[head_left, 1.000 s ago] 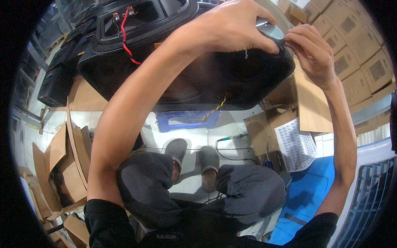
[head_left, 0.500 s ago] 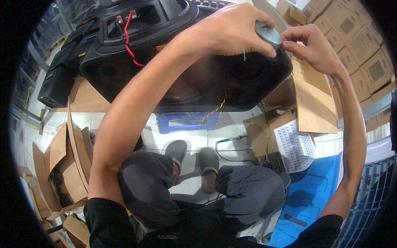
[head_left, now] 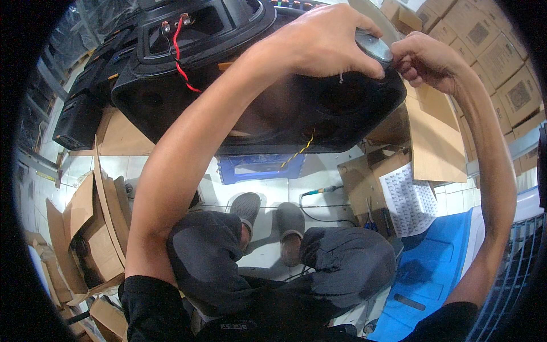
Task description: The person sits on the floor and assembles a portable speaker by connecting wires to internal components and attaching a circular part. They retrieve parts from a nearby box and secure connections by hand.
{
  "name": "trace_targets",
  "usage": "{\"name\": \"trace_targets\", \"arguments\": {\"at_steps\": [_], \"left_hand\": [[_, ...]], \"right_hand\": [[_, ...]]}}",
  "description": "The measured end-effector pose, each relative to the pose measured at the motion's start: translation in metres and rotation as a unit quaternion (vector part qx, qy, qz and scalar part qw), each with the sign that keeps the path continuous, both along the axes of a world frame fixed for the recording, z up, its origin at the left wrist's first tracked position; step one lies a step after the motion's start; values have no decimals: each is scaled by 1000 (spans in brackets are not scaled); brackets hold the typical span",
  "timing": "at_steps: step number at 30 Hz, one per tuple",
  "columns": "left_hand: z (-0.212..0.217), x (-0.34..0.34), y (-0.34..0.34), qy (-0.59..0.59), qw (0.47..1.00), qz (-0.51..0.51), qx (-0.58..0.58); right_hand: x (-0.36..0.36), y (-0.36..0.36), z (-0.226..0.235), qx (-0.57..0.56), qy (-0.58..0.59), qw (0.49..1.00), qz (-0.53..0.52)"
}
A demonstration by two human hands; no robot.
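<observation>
My left hand (head_left: 327,43) reaches across to the far right and grips a round silver metal part (head_left: 374,48), perhaps a speaker tweeter, between thumb and fingers. Right beside its edge, my right hand (head_left: 430,61) is closed with fingers curled in; whatever it pinches is hidden. Both hands are above the right end of a black speaker cabinet (head_left: 188,117). A large black speaker driver (head_left: 259,20) rests on the cabinet's left part, with a red and black wire (head_left: 177,54) hanging from its terminals. From the cabinet's front dangles a yellow and black twisted wire (head_left: 299,151).
Beneath the cabinet is a blue stand (head_left: 228,171). A soldering iron (head_left: 322,190) and blue-handled pliers (head_left: 370,219) lie near my feet, beside a sheet of labels (head_left: 403,208). Opened cardboard (head_left: 439,142) and stacked cartons (head_left: 496,62) stand right; an opened box (head_left: 85,211) is left.
My right hand has turned and its fingers have curled in closer at the silver part's edge. My left hand keeps its grip, with the view shifted slightly.
</observation>
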State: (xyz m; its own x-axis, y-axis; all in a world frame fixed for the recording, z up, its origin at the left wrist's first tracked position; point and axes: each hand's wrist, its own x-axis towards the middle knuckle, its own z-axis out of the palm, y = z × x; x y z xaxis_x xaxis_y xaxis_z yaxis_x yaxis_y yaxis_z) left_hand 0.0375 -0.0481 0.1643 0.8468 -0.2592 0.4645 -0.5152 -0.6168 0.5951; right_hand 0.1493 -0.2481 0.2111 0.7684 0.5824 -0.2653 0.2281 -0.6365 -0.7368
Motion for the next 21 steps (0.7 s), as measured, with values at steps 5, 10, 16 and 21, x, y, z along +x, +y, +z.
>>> {"name": "trace_targets", "arguments": {"at_steps": [5,10,16,21], "left_hand": [[0,-1,1,-7,1000,-4,-1],[2,-3,0,-29,1000,-8,3],[-2,1,1,-14,1000,0,-7],[-5,2,2,-47,999,-7,-3]], "right_hand": [[-4,4,-1,-18,27,998,-49],[-6,3,-1,-17,13,998,-63],[-9,-8,-1,-2,-17,999,-37],[-13,-27,-15,54,-314,946,55]]}}
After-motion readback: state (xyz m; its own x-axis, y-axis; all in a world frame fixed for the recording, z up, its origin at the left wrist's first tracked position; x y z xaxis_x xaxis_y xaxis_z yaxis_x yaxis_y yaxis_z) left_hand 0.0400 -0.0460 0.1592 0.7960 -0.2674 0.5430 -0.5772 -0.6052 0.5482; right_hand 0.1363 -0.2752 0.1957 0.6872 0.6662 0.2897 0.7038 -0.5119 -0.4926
